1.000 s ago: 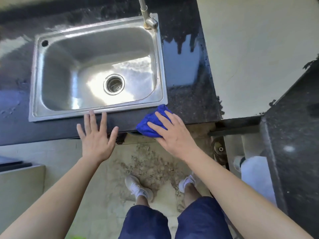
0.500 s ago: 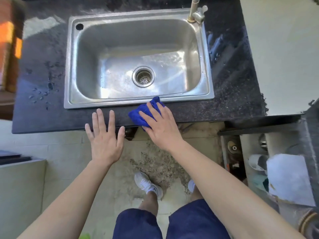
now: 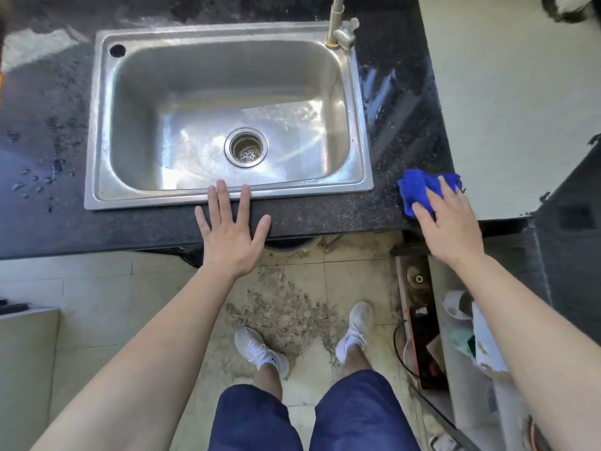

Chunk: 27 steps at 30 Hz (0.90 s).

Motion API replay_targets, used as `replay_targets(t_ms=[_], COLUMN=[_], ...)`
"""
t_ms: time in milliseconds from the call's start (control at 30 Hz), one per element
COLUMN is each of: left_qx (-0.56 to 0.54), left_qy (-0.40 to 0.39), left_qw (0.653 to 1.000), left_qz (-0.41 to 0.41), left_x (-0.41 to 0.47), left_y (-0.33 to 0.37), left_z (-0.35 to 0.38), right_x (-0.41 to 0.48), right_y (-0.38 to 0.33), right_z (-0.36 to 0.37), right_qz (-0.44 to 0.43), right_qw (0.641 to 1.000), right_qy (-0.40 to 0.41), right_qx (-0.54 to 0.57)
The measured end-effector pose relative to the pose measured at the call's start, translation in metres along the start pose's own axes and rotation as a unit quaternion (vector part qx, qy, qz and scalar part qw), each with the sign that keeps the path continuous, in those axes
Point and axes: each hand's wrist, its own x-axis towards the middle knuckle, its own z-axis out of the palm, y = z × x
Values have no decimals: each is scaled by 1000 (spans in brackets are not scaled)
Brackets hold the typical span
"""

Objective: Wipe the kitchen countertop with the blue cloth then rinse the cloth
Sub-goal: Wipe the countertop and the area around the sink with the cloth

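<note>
Black speckled counter (image 3: 48, 131), water drops (image 3: 32, 185) on its far-left part. Steel sink (image 3: 97, 125) is set into the counter, basin wet and shiny, round drain (image 3: 246, 147) mid-basin. Tap (image 3: 338, 27) stands at the sink's back right corner.

Left hand (image 3: 231, 236): flat, palm down, fingers spread and straight, nothing held. Its fingertips (image 3: 222, 190) reach the sink's front rim and the palm lies over the counter's front edge.

Below on the tiled floor (image 3: 97, 288) there is a gritty dirty patch (image 3: 286, 314). The person's two white shoes (image 3: 260, 351) stand either side of it, dark blue shorts (image 3: 260, 418) at the bottom of frame.

Blue cloth (image 3: 418, 190): bunched on the counter at its right end, near the front right corner, well right of the sink and apart from it.

Right hand (image 3: 452, 229): lies flat on the cloth's near right part, fingers fairly straight, pressing it to the counter, not curled round it. Cloth's left and back parts stick out past the fingers.

Far right, below the counter: low shelf with a white cup (image 3: 457, 304) and other clutter, too small to tell.
</note>
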Motion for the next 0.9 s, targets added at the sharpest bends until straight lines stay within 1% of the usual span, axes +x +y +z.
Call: replay_targets(t_ms=[67, 100, 133, 167, 233, 267, 333, 367, 433, 500, 533, 600, 700, 767, 800, 900], left_qx=[8, 10, 8, 1, -26, -37, -52, -61, -65, -32, -7, 21, -1, -33, -45, -64], left_qy=[0, -1, -3, -8, -21, -16, 20, 46, 79, 68, 53, 22, 5, 11, 12, 14], left_qw=[1000, 1000, 1000, 1000, 999, 999, 998, 997, 993, 993, 994, 992, 991, 992, 992, 992], left_qz=[0, 1, 2, 3, 10, 13, 1, -19, -65, -89, -98, -119, -132, -119, -115, -105], left_x=[0, -1, -1, -1, -2, -4, -11, -17, -29, -40, -44, -48, -54, -55, -54, -55], left_y=[0, -1, -2, -1, -1, -3, -13, -22, -47, -78, -93, -117, -134, -139, -142, -150], left_z=[3, 3, 3, 1, -5, -9, -20, -25, -34, -38, -38, -35, -25, -19, -18, -22], right_x=[-6, -15, -26, -38, -58, -62, -60, -56, -45, -35, -30, -25, -30, -38, -42, -47], right_y=[-25, -46, -72, -101, -164, -193, -238, -247, -242, -213, -195, -166, -159, -177, -192, -264], right_z=[5, 10, 16, 24, 41, 47, 57, 61, 63, 58, 55, 50, 49, 53, 56, 75], right_qz=[41, 40, 16, -29, -146, -200, -268, -288, -332, -382, -395, -388, -342, -324, -328, -378], right_qw=[999, 998, 998, 998, 989, 979, 961, 955, 941, 922, 918, 921, 939, 946, 944, 925], right_qy=[33, 49, 53, 46, 12, -5, -37, -46, -58, -53, -47, -39, -25, -15, -9, -23], right_qx=[-9, -13, -19, -15, 17, 29, 52, 55, 39, 11, -3, -19, -29, -23, -21, -21])
